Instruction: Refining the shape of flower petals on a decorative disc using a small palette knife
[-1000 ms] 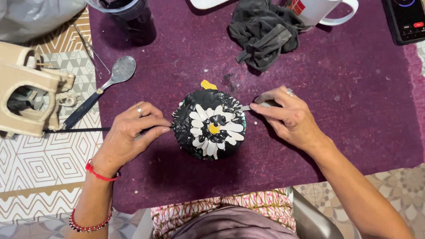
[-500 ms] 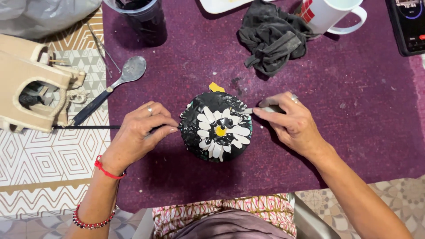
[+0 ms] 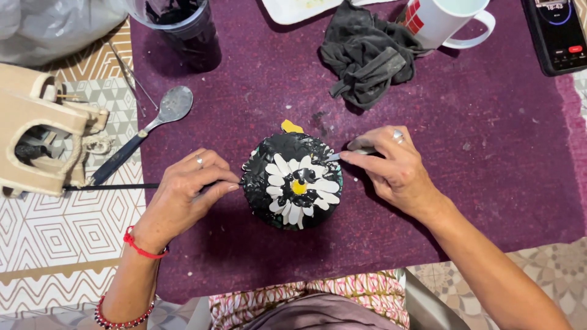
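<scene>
Between your hands on the purple-covered bench (image 3: 489, 183) sits a black round piece painted with a daisy (image 3: 292, 181), your left hand (image 3: 183, 198) pinching a thin black stick (image 3: 110, 186), your right hand (image 3: 394, 168) gripping a small metal tool (image 3: 342, 155) touching its edge.

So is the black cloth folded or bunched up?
Bunched up. The black cloth lies in a crumpled heap with twisted folds on the purple mat, beside the white mug, not laid flat.

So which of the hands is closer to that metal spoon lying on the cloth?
Left. The left hand lies just below and right of the spoon; the right hand is beyond the painted black flower piece.
</scene>
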